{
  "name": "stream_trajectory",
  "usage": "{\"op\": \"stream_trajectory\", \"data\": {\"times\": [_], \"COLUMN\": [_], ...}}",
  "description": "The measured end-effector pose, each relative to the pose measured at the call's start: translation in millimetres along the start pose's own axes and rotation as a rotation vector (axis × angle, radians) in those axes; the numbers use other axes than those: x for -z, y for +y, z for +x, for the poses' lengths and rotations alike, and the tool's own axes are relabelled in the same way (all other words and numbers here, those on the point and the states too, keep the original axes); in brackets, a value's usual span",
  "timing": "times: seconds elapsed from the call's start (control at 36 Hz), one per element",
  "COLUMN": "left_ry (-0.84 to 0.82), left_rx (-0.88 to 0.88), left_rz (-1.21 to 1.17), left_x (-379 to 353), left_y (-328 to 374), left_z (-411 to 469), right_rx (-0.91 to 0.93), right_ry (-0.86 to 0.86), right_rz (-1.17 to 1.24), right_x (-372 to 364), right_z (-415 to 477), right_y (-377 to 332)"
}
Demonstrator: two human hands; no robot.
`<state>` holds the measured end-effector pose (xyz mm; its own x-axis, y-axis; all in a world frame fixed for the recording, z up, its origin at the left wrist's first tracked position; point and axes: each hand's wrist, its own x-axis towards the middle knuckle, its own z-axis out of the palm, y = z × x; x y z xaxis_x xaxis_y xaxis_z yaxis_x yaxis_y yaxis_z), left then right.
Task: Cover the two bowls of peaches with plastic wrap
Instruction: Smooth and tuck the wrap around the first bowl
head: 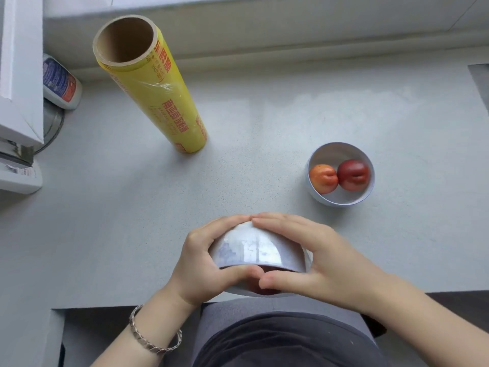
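Note:
A white bowl [258, 254] sits at the counter's front edge with glossy plastic wrap stretched over its top. My left hand [201, 260] cups its left side and my right hand [309, 258] cups its right side; fingertips meet at the far rim and thumbs at the near rim. A dark red fruit shows dimly under the wrap near my thumbs. A second white bowl [341, 197] stands uncovered to the right, holding an orange peach [323, 178] and a dark red peach [353, 174]. The yellow roll of plastic wrap [158, 96] stands upright at the back left.
A white bottle with a blue and red label [60, 82] lies at the far left beside a white appliance [18, 75]. The grey counter [238, 154] ends in a raised ledge at the back. A bracelet circles my left wrist.

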<state>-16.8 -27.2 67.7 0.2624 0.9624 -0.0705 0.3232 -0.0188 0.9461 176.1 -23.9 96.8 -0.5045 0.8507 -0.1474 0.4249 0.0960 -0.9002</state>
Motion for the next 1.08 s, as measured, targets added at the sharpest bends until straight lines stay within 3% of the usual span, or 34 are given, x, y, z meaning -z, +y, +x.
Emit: {"op": "stream_trajectory", "data": {"times": [0.22,0.39,0.53,0.78,1.08], "left_ry": [0.002,0.141,0.066,-0.309,-0.224], "left_rx": [0.014,0.105,0.208,0.195,0.239], "left_rz": [0.019,-0.194,-0.281,0.190,0.064], "left_x": [-0.5,-5.1,-12.1,-3.6,-18.8], "left_y": [-1.0,-5.7,-3.7,18.6,10.6], "left_z": [-3.0,-7.7,-5.2,23.3,26.1], "right_rx": [-0.295,-0.341,-0.363,-0.374,-0.406], "right_ry": [-0.058,-0.107,-0.018,-0.014,-0.103], "right_rz": [0.163,0.438,0.525,0.319,0.292], "right_x": [-2.9,0.3,2.0,9.8,20.6], "right_z": [0.9,-7.5,-0.7,13.9,14.9], "right_y": [11.7,24.8,28.0,26.3,31.4]}}
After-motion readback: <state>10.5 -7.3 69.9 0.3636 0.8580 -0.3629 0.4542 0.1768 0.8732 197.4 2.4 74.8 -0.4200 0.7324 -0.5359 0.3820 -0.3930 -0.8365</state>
